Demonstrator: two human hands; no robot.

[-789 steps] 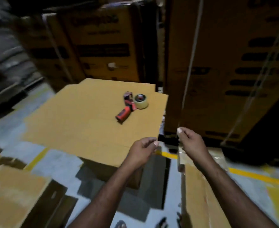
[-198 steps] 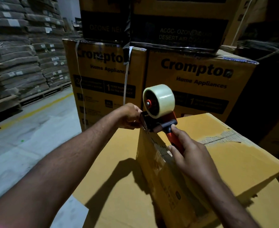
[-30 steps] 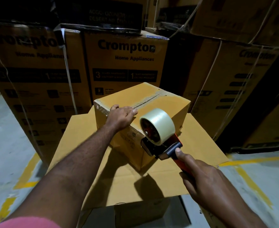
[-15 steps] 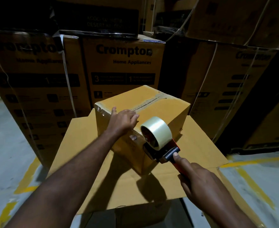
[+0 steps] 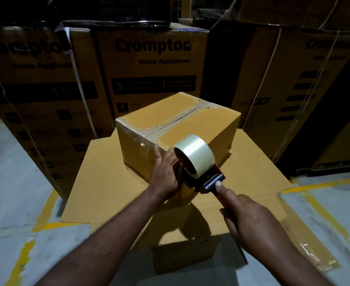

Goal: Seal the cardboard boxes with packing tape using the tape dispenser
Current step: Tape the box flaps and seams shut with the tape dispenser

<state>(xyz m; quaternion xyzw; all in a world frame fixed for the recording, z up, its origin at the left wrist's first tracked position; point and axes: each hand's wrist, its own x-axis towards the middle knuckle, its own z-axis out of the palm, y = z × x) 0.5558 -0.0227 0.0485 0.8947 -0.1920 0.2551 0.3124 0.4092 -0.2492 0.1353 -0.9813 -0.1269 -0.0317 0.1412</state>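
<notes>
Item: small cardboard box (image 5: 192, 129), closed, at 12 o'clock from the wearer, standing on the spread flaps of a lower carton (image 5: 99, 182). A strip of torn, rough paper runs along its top seam from about 7 to 1 o'clock. Tool: tape dispenser (image 5: 210, 179), with its tape roll (image 5: 193, 152) uppermost, touching the box's near corner at roughly 5 o'clock of the box. Right grip (image 5: 250, 219): closed round the red handle, with one finger laid straight forward onto the black head. Left grip (image 5: 165, 174): against the box's near face beside the dispenser head, thumb pointing up the face. Its fingers are hidden behind the roll, so I cannot tell whether it pinches a tape end or only braces the box. Hazards, as judged: the box looks light and may slide toward 12 o'clock under the pull if the brace slips. Tape may bond poorly on the torn strip, or wander off the seam and wrinkle. The cutter sits near the hidden left fingers. The flaps overhang with no visible support, so pressure near their edges could tilt the box. Clearance: stacked Crompton cartons (image 5: 153, 69) wall off 10 through 2 o'clock just behind the box, which limits follow-through. There is bare flap at 9 and 3 o'clock, and open floor (image 5: 9, 182) from 7 to 9 and at 4 o'clock.
</notes>
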